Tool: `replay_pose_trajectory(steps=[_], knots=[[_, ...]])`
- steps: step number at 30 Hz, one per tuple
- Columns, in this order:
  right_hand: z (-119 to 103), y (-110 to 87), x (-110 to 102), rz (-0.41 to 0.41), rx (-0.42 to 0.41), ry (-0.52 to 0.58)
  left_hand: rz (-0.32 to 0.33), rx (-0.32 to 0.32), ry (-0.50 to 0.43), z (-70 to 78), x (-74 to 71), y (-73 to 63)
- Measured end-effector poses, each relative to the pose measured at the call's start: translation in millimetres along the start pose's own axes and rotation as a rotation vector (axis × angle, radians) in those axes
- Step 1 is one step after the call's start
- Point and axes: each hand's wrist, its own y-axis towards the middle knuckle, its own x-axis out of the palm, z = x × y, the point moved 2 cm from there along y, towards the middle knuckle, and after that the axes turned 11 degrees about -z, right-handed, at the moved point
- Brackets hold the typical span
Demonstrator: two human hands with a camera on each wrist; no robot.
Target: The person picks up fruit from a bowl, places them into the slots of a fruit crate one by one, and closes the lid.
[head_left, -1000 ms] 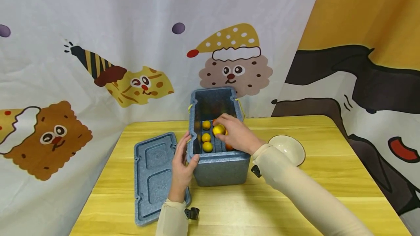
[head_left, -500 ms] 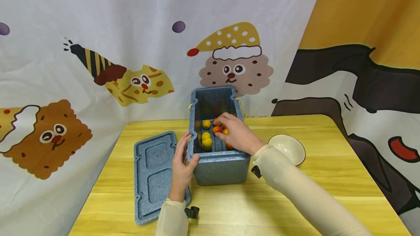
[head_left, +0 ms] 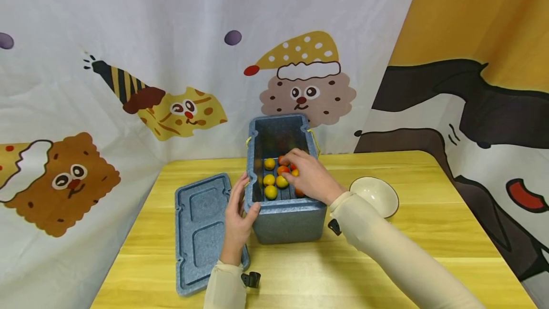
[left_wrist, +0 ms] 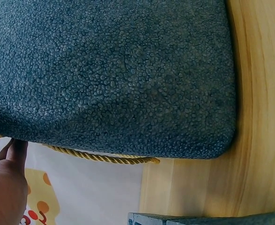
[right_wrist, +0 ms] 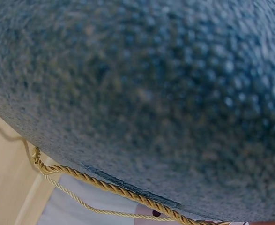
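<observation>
A deep blue-grey box [head_left: 288, 223] stands uncovered on the table. My left hand [head_left: 238, 223] holds its front left corner, thumb on the front rim and fingers along the side; the left wrist view shows the fingers by the rope handle [left_wrist: 100, 156]. Over the box's right wall, my right hand [head_left: 315, 175] reaches inside. Its fingertips are near a red-orange ball [head_left: 283, 170] and just above a yellow ball [head_left: 281, 181]. Several small yellow and orange-red balls lie on the box floor; some are hidden by this hand. The right wrist view shows only the box's outer wall [right_wrist: 142, 93] and rope.
A blue-grey lid [head_left: 201, 237] with recessed panels lies left of the box, partly behind my left hand. A cream bowl [head_left: 375, 194] with a dark rim stands to the right, beside my right sleeve. Behind the table [head_left: 351, 271] hangs a printed cloth [head_left: 184, 23].
My right hand held a yellow ball a second ago and has let it go. That ball dropped toward the left, then came to lie below the red-orange one. My left hand has stayed put.
</observation>
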Motion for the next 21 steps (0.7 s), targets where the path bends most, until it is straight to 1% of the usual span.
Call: replay_pose_trajectory(steps=[5,8,13,17,21], knots=[[0.9,-1.3,0.8,0.016,-0.005,0.017,0.001,-0.010,0.000,0.7,0.5,-0.8],[2.0,-2.1,0.6,0.044,-0.015,0.076,0.000,-0.015,0.003,1.0,0.2,-1.1],[2.6,-6.7,-1.7,0.127,-0.054,0.174,-0.003,-0.025,0.003,1.5,-0.7,-1.6],[-2.4,-17.6,-5.7,0.172,-0.088,0.184,-0.014,-0.027,0.002,3.9,-1.1,-0.9],[-12.8,-36.4,-10.7,0.223,-0.103,0.262,-0.050,-0.013,0.018,7.6,-4.3,-0.5]])
